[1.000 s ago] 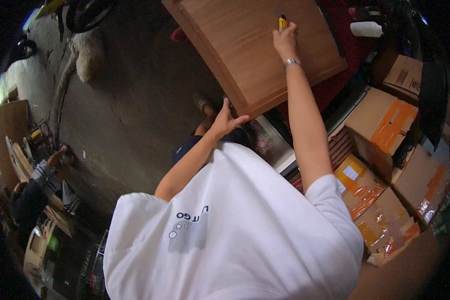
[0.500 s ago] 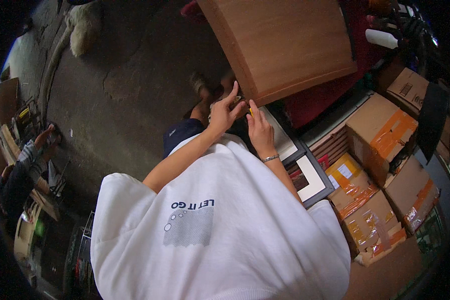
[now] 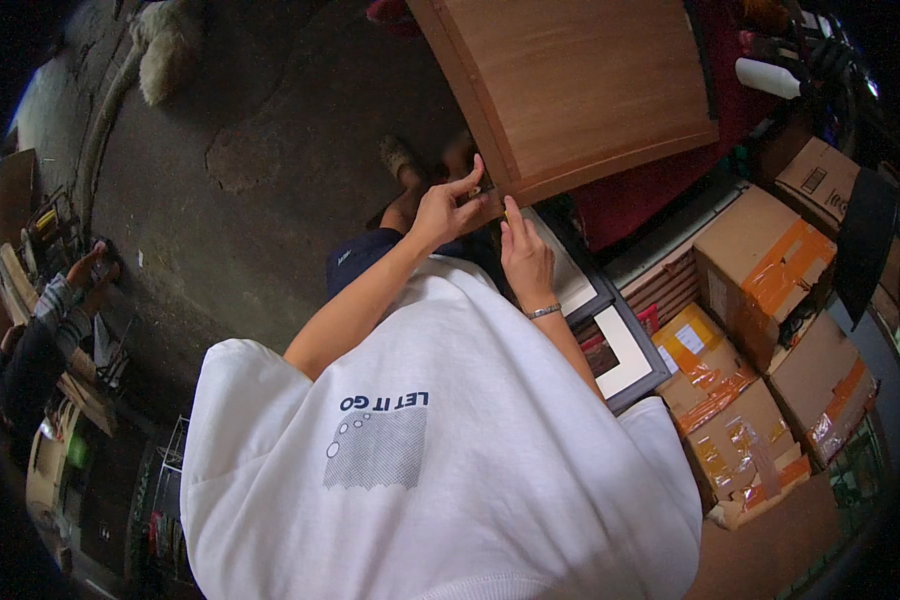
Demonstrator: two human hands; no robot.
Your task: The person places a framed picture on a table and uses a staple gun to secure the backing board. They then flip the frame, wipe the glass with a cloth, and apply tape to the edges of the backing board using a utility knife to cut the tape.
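Observation:
A brown, flat-backed frame panel [image 3: 600,90] with darker brown strips along its borders lies in front of me, one corner pointing at my hands. At that corner, a short brown tape-like strip [image 3: 494,207] sticks out past the edge. My left hand [image 3: 448,212] is closed there, thumb and fingers pinching at the strip, while the index finger stretches up along the panel's side. Just right of it, my right hand [image 3: 528,262] is closed around a slim yellow object [image 3: 510,208], mostly hidden by the fingers; its kind is not clear. Its fingertips sit just below the panel's corner.
Dark-edged picture frames [image 3: 625,350] lean beside my right forearm. Taped cardboard boxes [image 3: 765,255] are stacked at the right. Red cloth [image 3: 620,215] lies under the panel. A person [image 3: 45,320] works at the far left, and a pale furry animal [image 3: 167,60] lies on the floor.
The panel has shifted slightly to the right in view. My left fingers have moved a little, baring more of the brown strip at the corner; the right hand has dropped slightly.

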